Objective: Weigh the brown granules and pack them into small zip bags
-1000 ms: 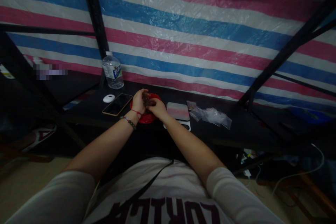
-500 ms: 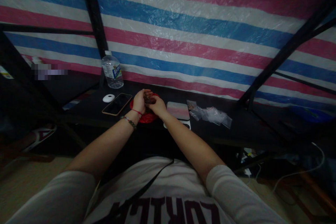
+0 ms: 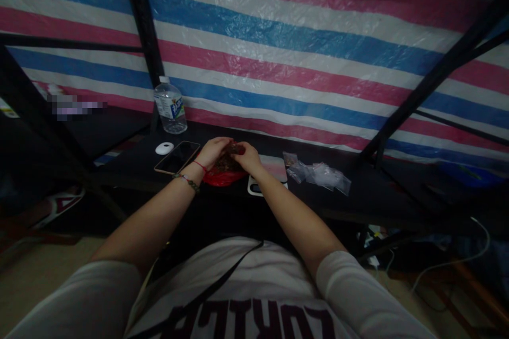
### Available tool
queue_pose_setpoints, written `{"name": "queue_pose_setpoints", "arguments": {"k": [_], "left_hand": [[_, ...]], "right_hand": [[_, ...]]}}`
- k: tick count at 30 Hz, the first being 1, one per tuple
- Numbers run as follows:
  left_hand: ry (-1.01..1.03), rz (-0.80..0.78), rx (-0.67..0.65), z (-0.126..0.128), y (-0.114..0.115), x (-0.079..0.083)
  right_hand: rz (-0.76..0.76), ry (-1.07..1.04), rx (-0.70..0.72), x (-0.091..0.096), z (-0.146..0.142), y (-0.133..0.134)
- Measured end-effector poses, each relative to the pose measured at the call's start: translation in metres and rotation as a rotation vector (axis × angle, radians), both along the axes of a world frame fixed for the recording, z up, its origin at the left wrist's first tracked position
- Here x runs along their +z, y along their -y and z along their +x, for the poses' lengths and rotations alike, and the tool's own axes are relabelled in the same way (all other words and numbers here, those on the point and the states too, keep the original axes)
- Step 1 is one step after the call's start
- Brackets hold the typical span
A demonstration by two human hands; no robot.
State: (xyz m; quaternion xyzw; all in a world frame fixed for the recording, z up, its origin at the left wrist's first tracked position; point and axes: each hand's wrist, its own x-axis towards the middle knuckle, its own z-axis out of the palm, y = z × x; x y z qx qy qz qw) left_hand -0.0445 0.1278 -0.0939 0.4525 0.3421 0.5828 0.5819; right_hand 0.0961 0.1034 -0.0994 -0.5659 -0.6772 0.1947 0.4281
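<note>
A red plastic bag (image 3: 223, 178) lies open on the black tabletop, with a heap of small brown pieces (image 3: 225, 164) inside; the dim light hides their kind. At the bag's left and back rim, my left hand (image 3: 214, 151) is closed on the red film, its fingertips partly hidden. My right hand (image 3: 248, 158) pinches the bag's right rim between thumb and fingers. Under my right forearm sits a white digital scale (image 3: 274, 167), partly covered. To its right are a small clear bag with brown pieces (image 3: 290, 159) and several clear zip bags (image 3: 323, 175).
Left of the bag lie a phone (image 3: 177, 157) and a white rounded case (image 3: 164, 148). Behind them a clear plastic bottle (image 3: 170, 106) stands near a black metal post (image 3: 143, 26). Striped plastic sheeting (image 3: 278, 58) hangs at the back. A white cable (image 3: 449, 259) droops at lower right.
My hands, cupped together over the bag with brown pieces in them, have moved apart to its rim. More of the heap shows now.
</note>
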Motion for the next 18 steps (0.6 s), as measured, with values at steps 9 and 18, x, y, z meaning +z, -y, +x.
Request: {"name": "queue_pose_setpoints", "arguments": {"k": [9, 18], "left_hand": [[-0.470, 0.231, -0.021, -0.010, 0.006, 0.007], [-1.069, 0.546, -0.022, -0.018, 0.010, 0.014]], "right_hand": [[0.037, 0.065, 0.025, -0.009, 0.015, 0.006], [-0.053, 0.058, 0.047, -0.011, 0.016, 0.009]]}}
